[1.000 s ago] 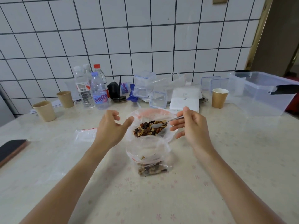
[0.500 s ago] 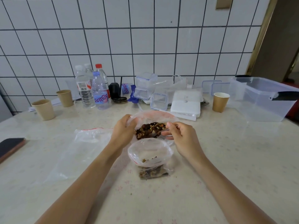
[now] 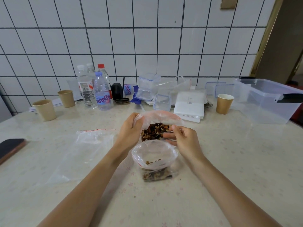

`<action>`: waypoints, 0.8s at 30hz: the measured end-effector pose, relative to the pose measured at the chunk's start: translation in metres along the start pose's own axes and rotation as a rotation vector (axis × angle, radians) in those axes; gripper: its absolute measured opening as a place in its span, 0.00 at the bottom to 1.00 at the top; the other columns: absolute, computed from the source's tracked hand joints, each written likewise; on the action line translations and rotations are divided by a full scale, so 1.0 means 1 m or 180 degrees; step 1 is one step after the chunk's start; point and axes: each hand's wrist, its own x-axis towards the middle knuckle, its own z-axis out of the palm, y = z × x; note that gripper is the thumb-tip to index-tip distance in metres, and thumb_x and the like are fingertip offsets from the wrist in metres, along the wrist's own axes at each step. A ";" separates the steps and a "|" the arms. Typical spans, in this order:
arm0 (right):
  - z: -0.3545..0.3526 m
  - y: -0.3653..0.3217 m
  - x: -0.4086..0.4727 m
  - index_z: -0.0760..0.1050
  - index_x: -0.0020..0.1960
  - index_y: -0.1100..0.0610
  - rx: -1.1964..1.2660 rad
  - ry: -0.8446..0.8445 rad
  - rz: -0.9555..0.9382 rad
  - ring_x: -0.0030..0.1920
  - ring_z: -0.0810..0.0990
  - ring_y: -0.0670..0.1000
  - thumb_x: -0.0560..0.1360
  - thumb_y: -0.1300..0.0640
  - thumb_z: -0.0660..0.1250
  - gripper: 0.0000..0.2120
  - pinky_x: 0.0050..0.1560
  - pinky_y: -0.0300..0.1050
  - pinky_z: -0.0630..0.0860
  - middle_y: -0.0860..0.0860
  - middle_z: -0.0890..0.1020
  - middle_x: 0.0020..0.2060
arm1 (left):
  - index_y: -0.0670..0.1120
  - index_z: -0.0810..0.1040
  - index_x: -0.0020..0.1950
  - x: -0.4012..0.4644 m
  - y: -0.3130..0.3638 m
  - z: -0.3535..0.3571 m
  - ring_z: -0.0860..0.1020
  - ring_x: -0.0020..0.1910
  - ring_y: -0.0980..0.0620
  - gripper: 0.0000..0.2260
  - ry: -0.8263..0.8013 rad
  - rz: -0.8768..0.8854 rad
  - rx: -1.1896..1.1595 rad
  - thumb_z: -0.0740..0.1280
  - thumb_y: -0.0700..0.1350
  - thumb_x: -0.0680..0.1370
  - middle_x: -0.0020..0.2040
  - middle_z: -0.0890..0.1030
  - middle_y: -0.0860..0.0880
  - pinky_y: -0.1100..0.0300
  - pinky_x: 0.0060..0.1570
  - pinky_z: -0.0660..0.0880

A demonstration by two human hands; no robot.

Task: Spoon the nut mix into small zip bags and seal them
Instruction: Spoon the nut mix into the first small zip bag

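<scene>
Holding the spoon in the nut mix, the right hand sits just beyond the small zip bag, whose open mouth lies toward the table's near edge; left hand grips the big bag's rim

Water bottles, paper cups, a phone and a clear storage bin sit on the table.

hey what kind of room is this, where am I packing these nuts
Probably a home kitchen or pantry corner: a white tiled wall behind a pale counter, with water bottles, paper cups and clear storage boxes along the back.
</scene>
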 end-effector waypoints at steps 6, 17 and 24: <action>-0.003 -0.005 -0.001 0.81 0.54 0.63 0.0161 0.0043 0.0148 0.45 0.89 0.53 0.87 0.57 0.59 0.14 0.44 0.40 0.84 0.57 0.89 0.44 | 0.54 0.77 0.59 0.001 -0.001 0.000 0.80 0.48 0.55 0.09 -0.0040 -0.0136 -0.0171 0.58 0.53 0.86 0.50 0.82 0.53 0.60 0.44 0.75; -0.004 -0.008 -0.003 0.80 0.55 0.66 0.0533 0.0031 0.0492 0.45 0.89 0.55 0.87 0.57 0.58 0.16 0.42 0.41 0.84 0.60 0.88 0.43 | 0.53 0.76 0.64 0.002 -0.005 -0.001 0.81 0.55 0.54 0.11 -0.0020 -0.0316 -0.0425 0.57 0.54 0.86 0.56 0.82 0.51 0.60 0.48 0.76; -0.006 -0.009 -0.002 0.79 0.55 0.67 0.0810 0.0144 0.0653 0.44 0.89 0.58 0.87 0.58 0.57 0.16 0.38 0.42 0.84 0.61 0.88 0.42 | 0.51 0.74 0.64 0.002 -0.005 -0.001 0.83 0.53 0.50 0.11 0.0052 -0.0376 -0.0242 0.56 0.52 0.87 0.56 0.82 0.50 0.59 0.49 0.80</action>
